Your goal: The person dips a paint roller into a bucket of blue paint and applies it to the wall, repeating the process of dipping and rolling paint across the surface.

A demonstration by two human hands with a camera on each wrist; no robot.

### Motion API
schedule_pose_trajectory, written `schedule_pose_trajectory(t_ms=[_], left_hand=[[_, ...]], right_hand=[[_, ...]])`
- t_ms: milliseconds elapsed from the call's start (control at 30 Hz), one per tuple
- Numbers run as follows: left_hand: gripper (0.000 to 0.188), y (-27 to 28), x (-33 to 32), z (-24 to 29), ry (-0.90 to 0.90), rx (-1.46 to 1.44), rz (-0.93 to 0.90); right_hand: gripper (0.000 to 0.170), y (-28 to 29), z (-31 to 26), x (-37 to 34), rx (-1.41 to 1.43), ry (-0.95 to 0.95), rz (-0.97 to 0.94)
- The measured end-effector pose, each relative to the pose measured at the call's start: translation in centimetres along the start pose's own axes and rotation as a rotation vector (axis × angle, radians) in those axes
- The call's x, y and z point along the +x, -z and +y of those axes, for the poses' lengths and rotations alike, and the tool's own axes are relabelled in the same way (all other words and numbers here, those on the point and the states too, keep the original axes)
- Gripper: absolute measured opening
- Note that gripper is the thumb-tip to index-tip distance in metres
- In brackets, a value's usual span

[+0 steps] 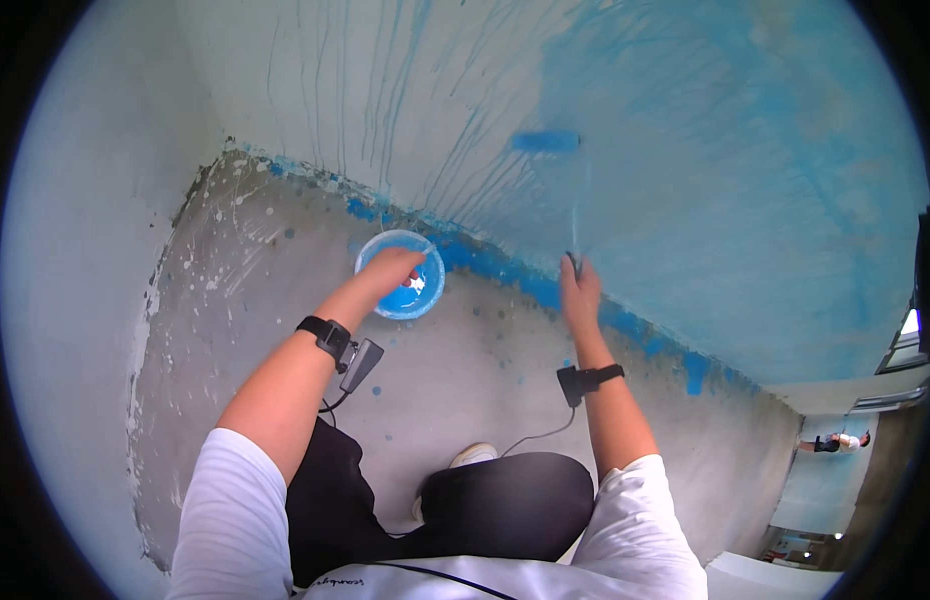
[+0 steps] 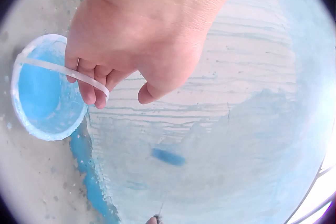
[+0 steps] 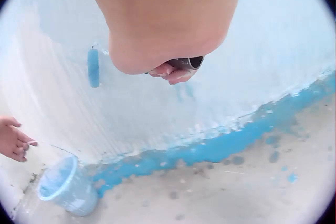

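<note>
Gripping a paint roller [image 1: 545,141] by its handle with the right hand [image 1: 582,290], curling the fingers round it. Pointing the roller's blue sleeve up at the wall [image 1: 725,200], at the border between a pale, streaked patch and a broad blue area; looking too blurred there for judging contact. Reaching over a bucket [image 1: 401,315] with the left hand [image 1: 390,268], holding the thumb apart and the fingers loosely bent beside the raised white bucket handle [image 2: 52,67]; being unable to tell about any grip on it. Showing blue paint [image 2: 39,90] inside the bucket, apparently standing on the grey floor [image 1: 285,320] near the foot of the wall. Running a rough blue strip [image 1: 485,260] along the wall's base. Wearing a white shirt [image 1: 230,500], black trousers [image 1: 510,500], a pale shoe [image 1: 475,455] and, on the left wrist, a black band [image 1: 330,338]. Showing another person [image 1: 840,442] far off at the head view's right.
</note>
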State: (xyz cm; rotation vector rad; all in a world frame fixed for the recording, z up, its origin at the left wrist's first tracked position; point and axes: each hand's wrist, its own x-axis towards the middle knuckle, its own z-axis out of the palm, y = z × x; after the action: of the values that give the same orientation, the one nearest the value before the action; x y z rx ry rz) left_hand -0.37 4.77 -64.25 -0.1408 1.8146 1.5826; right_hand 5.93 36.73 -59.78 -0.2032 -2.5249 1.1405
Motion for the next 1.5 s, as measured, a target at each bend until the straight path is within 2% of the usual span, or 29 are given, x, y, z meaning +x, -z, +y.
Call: schedule_pose_trajectory(t_ms=[67, 167, 233, 333, 367, 433, 467, 533, 700, 800, 933, 1067, 1233, 1267, 1333, 1433, 1500], left_hand=[[0.036, 0.2, 0.3, -0.3, -0.003, 0.008, 0.017], [0.034, 0.1, 0.2, 0.1, 0.044, 0.013, 0.000], [0.035, 0.1, 0.2, -0.1, 0.023, 0.003, 0.011], [0.036, -0.1, 0.4, -0.2, 0.014, -0.007, 0.020], [0.036, 0.0, 0.4, -0.1, 0.023, -0.011, 0.025], [0.037, 0.1, 0.3, -0.1, 0.022, -0.010, 0.025], [0.037, 0.1, 0.1, -0.2, 0.022, -0.015, 0.020], [0.034, 0.0, -0.4, 0.2, 0.036, 0.004, 0.021], [0.032, -0.1, -0.5, 0.6, 0.035, 0.011, 0.011], [0.032, 0.0, -0.5, 0.6, 0.049, 0.046, 0.018], [0.031, -0.2, -0.5, 0.5, 0.048, 0.015, 0.018], [0.031, -0.1, -0.5, 0.6, 0.041, 0.020, 0.016], [0.031, 0.0, -0.6, 0.7, 0.030, 0.005, 0.003], [0.031, 0.0, -0.7, 0.9, 0.032, 0.014, -0.001], [0.031, -0.1, -0.9, 1.0, 0.038, 0.004, 0.004], [0.031, -0.2, -0.9, 1.0, 0.038, -0.002, 0.008], [0.031, -0.1, -1.0, 0.9, 0.034, -0.001, 0.008]], right_hand=[[0.028, -2.0, -2.9, 2.6, 0.366, -0.247, -0.084], [0.029, -5.2, -7.2, 6.5, 0.550, -0.233, -0.084], [0.032, -6.9, -8.9, 8.0, 0.446, -0.058, -0.013], [0.030, -9.2, -9.2, 8.0, 0.320, -0.007, 0.086], [0.030, -10.0, -7.9, 7.8, 0.325, -0.009, 0.089], [0.039, -11.5, -5.2, 6.5, 0.165, 0.129, 0.181], [0.039, -11.2, -4.6, 5.7, 0.170, 0.121, 0.179], [0.049, -9.1, -2.9, 3.7, -0.020, -0.097, 0.090], [0.052, -6.9, 3.4, 0.3, -0.109, -0.197, -0.032], [0.053, -7.4, 3.7, -0.2, -0.126, -0.180, -0.035], [0.054, -9.0, 1.3, 1.6, -0.046, -0.046, 0.043], [0.055, -8.8, -5.5, 4.0, 0.088, -0.083, 0.042], [0.055, -10.4, -9.3, 4.4, 0.204, -0.130, -0.059], [0.055, -10.7, -8.6, 4.3, 0.203, -0.131, -0.059], [0.056, -11.7, -5.9, 4.0, 0.160, -0.017, 0.066], [0.058, -10.2, -2.6, 2.3, 0.001, -0.078, 0.018], [0.058, -9.2, 0.9, 1.1, 0.004, -0.128, -0.048]])
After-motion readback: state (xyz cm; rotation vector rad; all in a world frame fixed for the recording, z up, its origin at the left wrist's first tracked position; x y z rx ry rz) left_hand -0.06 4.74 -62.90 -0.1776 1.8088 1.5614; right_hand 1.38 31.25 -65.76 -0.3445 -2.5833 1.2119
